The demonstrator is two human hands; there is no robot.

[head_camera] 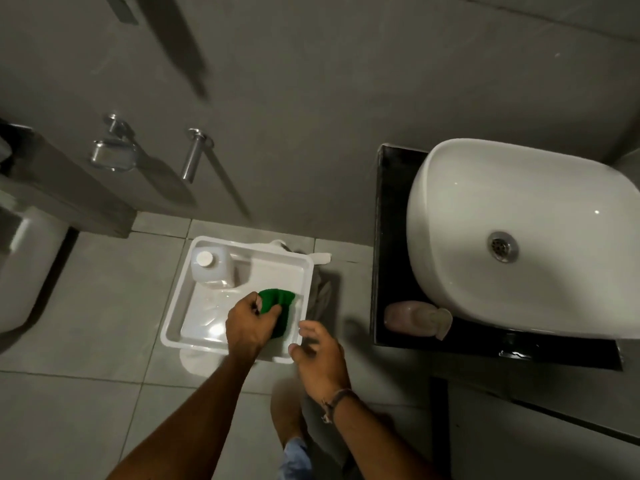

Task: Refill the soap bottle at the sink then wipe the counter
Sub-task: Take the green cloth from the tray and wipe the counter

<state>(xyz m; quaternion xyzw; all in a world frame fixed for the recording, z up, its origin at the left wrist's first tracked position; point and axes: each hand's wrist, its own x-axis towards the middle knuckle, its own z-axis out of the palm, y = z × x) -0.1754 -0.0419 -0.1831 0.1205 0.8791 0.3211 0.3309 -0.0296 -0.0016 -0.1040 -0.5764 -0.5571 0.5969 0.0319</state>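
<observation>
reaching down from the near edge of the view, both forearms stretch over the tiled floor (86,341) toward a white tray (173,327) that sits on it. the right hand (320,358), a cord band (337,398) at its wrist, hovers just off the tray's near right corner, fingers spread and loose, holding nothing. the left hand (247,327) is inside the tray near its right edge, knuckles up, fingers and thumb curled round a green cloth (277,301). the tray's bottom lies bare toward its near left corner, and open tiles run along its left edge. a clear jug (209,268) with a white cap stands in the tray's far left corner. a grey rag (323,292) lies on the floor against the tray's right edge. further right, the pale pink soap bottle (412,315) rests at the near left corner of the black counter (381,209), just beside the white basin (519,188); whether it stands or lies i cannot tell.
</observation>
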